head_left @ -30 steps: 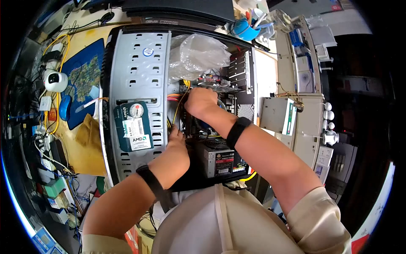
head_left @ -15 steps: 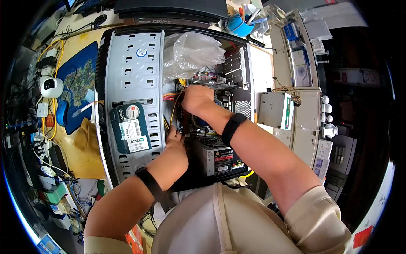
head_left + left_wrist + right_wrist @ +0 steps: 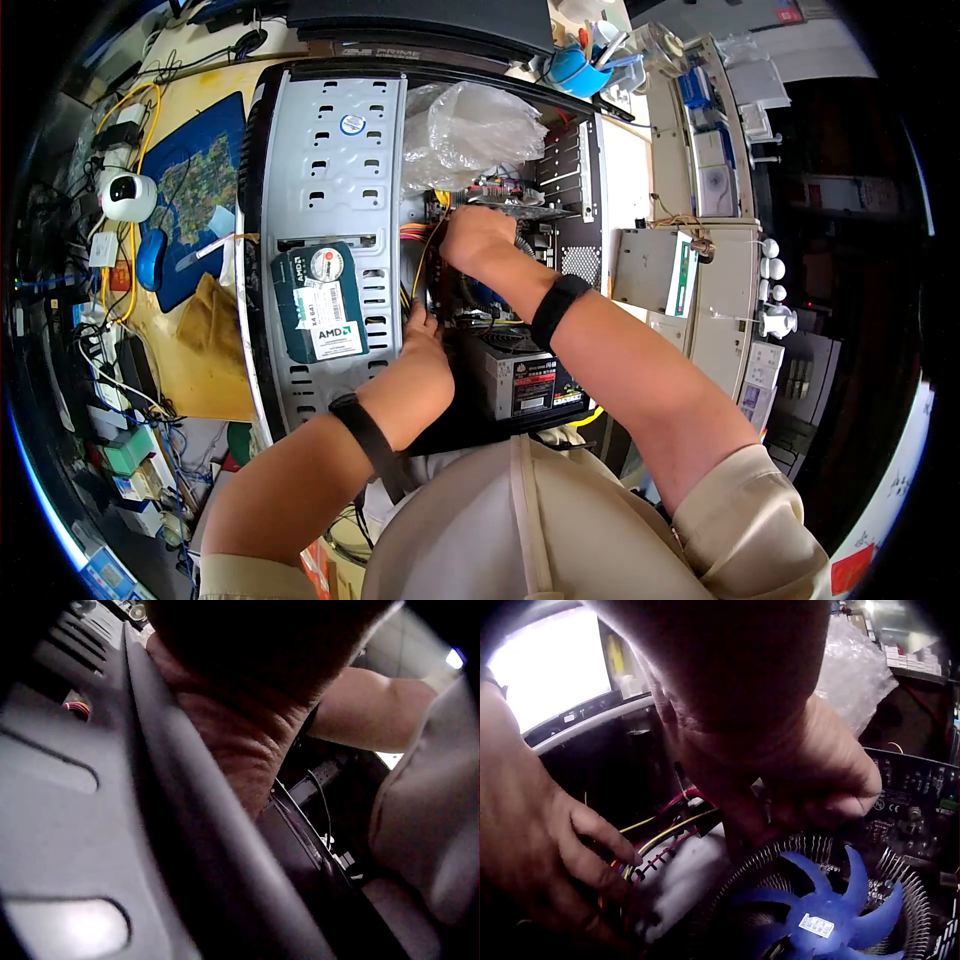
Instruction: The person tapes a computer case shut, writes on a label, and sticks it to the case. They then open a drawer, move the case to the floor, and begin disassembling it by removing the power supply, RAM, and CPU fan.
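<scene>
An open computer case (image 3: 330, 210) lies on its side before me, its parts showing. My right hand (image 3: 478, 238) is inside it, beside the motherboard (image 3: 911, 802) and above the blue cooling fan (image 3: 821, 915). Its fingers are bent toward the board; the tips are hidden, and I cannot tell what they hold. My left hand (image 3: 424, 350) reaches in lower down, between the metal drive cage and the power supply (image 3: 525, 380). In the right wrist view, its fingertips are at a bundle of coloured cables (image 3: 649, 859), which runs up toward the right hand.
A clear plastic bag (image 3: 465, 130) lies in the far part of the case. An AMD package (image 3: 318, 305) lies on the drive cage. To the left are a blue mouse mat (image 3: 205, 200) and a mouse (image 3: 151, 262); a blue pen cup (image 3: 580, 72) stands behind.
The head view shifts slightly left and then back. Both hands stay at nearly the same places inside the case.
</scene>
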A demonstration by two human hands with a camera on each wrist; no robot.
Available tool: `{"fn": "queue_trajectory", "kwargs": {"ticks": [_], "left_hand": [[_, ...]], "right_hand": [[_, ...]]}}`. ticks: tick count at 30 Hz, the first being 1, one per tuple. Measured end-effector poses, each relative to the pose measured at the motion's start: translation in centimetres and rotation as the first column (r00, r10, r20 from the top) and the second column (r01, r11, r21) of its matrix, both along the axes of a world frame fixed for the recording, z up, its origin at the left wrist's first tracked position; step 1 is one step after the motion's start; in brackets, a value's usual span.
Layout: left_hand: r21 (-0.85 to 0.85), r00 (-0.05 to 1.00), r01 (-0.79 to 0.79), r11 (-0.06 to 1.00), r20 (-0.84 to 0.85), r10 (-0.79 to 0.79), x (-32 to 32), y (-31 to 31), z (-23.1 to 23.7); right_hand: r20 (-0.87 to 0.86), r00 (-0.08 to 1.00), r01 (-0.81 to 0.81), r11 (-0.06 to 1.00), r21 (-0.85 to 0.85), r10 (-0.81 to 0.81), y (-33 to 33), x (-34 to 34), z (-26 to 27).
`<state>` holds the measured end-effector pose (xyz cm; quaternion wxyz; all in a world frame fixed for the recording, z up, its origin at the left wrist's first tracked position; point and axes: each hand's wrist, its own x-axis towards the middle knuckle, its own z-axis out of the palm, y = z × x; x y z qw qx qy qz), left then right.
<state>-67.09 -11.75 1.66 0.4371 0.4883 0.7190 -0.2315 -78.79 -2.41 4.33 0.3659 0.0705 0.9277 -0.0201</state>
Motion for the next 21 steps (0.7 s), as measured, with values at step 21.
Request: {"fn": "queue_trajectory", "kwargs": {"ticks": [21], "left_hand": [[0.096, 0.995, -0.096, 0.991, 0.002, 0.096, 0.2, 0.2, -0.4]], "right_hand": [[-0.099, 0.995, -0.007, 0.994, 0.112, 0.018, 0.1, 0.7, -1.1]]}}
